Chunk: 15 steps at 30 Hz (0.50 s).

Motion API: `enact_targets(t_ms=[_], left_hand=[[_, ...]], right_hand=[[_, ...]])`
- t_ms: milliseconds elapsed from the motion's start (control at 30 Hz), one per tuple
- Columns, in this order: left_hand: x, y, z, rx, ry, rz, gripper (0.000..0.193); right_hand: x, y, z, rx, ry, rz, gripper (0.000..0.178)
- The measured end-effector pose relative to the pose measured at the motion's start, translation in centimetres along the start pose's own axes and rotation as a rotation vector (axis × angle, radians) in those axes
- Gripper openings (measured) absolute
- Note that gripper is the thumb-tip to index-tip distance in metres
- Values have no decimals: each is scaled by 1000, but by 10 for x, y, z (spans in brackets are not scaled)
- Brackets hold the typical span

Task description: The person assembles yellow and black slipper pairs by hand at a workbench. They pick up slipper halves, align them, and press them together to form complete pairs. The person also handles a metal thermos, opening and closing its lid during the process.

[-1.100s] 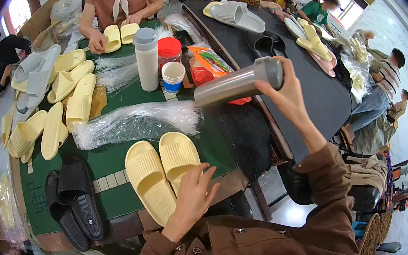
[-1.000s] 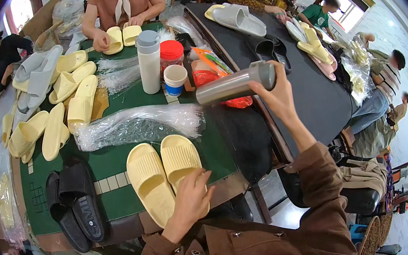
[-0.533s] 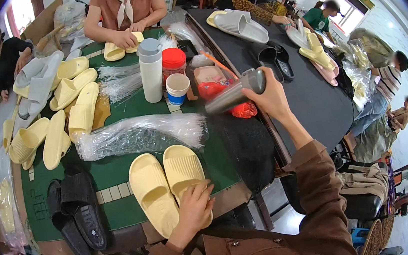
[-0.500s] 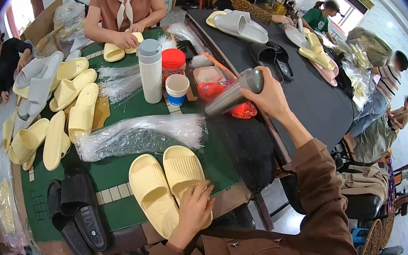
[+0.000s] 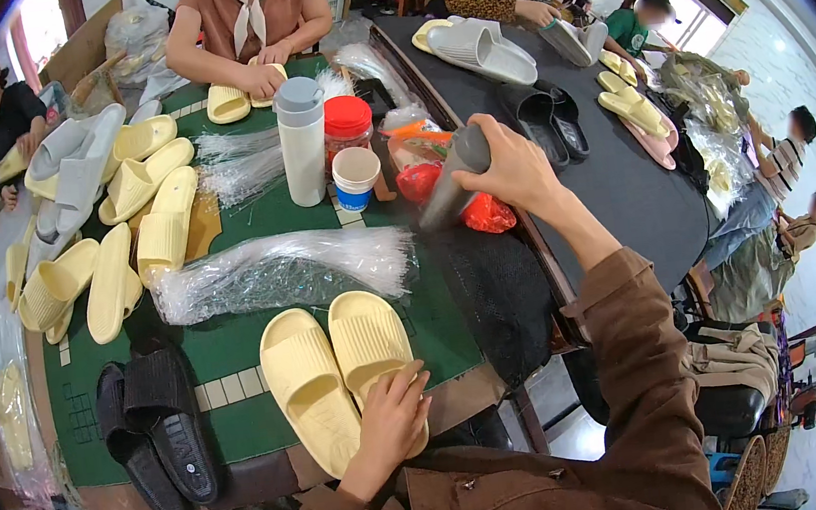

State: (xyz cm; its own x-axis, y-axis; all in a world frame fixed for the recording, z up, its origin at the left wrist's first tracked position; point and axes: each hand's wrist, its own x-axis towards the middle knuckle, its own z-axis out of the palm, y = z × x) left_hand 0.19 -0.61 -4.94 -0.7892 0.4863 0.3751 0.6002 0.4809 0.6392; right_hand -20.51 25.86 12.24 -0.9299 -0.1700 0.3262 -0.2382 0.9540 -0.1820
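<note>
Above the table (image 5: 232,344), right hand (image 5: 516,167) clasps grey bottle (image 5: 448,186); left hand (image 5: 391,418) lies loosely spread over slipper (image 5: 368,342)

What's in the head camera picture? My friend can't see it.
A right hand holds a tilted grey bottle by its top; the left hand is over a yellow slipper on a green table. Black slippers lie nearby.

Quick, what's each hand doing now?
Left hand: over a pale-yellow slipper; whether it grips can't be told.
Right hand: closed on a gray bottle.
</note>
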Motion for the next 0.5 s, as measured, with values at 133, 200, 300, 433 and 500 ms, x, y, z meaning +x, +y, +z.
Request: enact_targets(t_ms=[133, 200, 300, 433, 500], left_hand=[[1, 0, 0, -24, 11, 3, 39], [0, 0, 0, -32, 17, -3, 40], [1, -1, 1, -30, 17, 0, 41], [2, 0, 0, 7, 2, 0, 38], [1, 0, 1, 2, 10, -5, 38]], right_hand=[[12, 4, -1, -18, -55, -4, 74], [16, 9, -5, -20, -98, -34, 74], [19, 16, -7, 3, -108, -126, 71], [17, 23, -9, 33, -148, -62, 75], [16, 23, -5, 36, -147, -61, 79]])
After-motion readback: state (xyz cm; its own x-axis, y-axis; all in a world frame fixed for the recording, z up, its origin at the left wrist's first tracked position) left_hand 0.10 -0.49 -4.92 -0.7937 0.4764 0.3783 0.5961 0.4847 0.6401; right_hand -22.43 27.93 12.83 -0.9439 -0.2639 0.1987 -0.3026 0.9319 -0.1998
